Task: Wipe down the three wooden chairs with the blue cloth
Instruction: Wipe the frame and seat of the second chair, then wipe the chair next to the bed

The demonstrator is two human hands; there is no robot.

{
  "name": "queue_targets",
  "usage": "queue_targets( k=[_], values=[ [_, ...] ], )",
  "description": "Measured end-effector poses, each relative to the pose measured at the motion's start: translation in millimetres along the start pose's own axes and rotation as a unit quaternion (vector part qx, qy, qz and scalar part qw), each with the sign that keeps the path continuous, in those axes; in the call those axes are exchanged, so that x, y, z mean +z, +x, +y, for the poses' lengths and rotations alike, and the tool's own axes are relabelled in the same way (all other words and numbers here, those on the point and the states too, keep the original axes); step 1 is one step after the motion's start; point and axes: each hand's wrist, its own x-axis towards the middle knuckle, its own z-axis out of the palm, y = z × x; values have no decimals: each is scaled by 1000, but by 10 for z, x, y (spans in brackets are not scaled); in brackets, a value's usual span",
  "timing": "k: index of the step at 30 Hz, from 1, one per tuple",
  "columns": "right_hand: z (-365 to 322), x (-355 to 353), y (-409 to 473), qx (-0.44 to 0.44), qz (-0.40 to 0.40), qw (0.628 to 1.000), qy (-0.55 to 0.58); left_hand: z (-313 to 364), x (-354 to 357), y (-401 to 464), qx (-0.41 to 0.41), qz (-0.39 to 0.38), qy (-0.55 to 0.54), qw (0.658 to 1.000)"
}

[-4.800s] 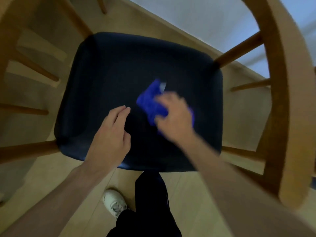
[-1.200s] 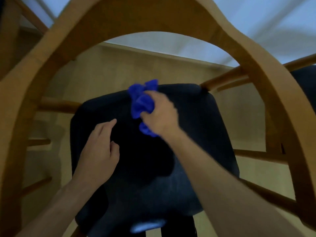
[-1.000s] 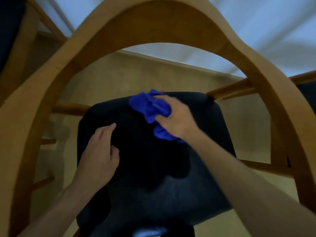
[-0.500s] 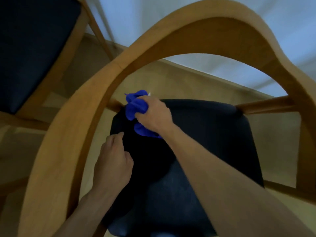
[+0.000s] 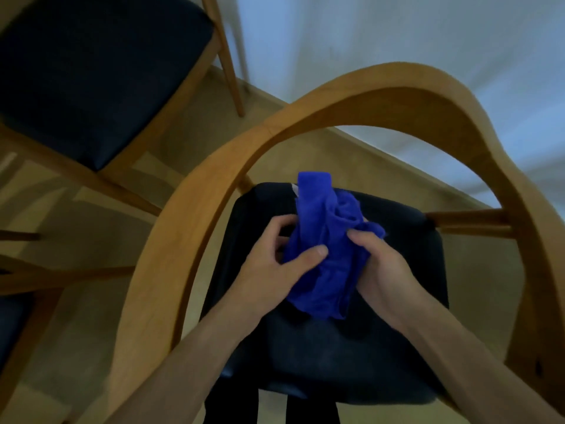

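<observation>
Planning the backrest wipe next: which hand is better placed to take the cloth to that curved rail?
Probably the left hand: it grips the blue cloth and sits nearer the curved backrest rail.

Bright royal-blue crumpled cloth (image 5: 324, 249), plain and unpatterned. Near chair: honey-tan curved wooden backrest (image 5: 351, 96) over a dark navy, almost black, padded seat (image 5: 336, 356). Second chair, upper left: the same dark navy seat (image 5: 91, 71) in a tan wooden frame. Beige floor (image 5: 91, 228); pale blue-white wall (image 5: 397, 41).

A pale wooden floor (image 5: 195, 142) runs up to a light skirting strip (image 5: 397, 154) under a whitish wall (image 5: 382, 41), and dark trouser legs (image 5: 232, 402) show at the bottom edge.
</observation>
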Motion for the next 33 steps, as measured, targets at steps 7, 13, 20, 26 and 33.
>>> queue_targets(
  k=[7,13,20,26,33],
  values=[
    [-237,822,-611,-25,-35,999,-30,470,-302,-663,104,34,167,980],
    [-311,1549,-694,-27,-40,998,30,791,-990,-1091,93,71,317,941],
    [-283,1935,-904,-15,-122,991,54,896,-1414,-1819,107,68,-35,991],
    [-556,2373,-1278,-31,-159,985,65,1166,-1446,-2192,137,217,98,962],
    [-1159,3017,-1904,-68,-145,983,91,2069,-1331,-2754,239,412,382,792]
  ],
)
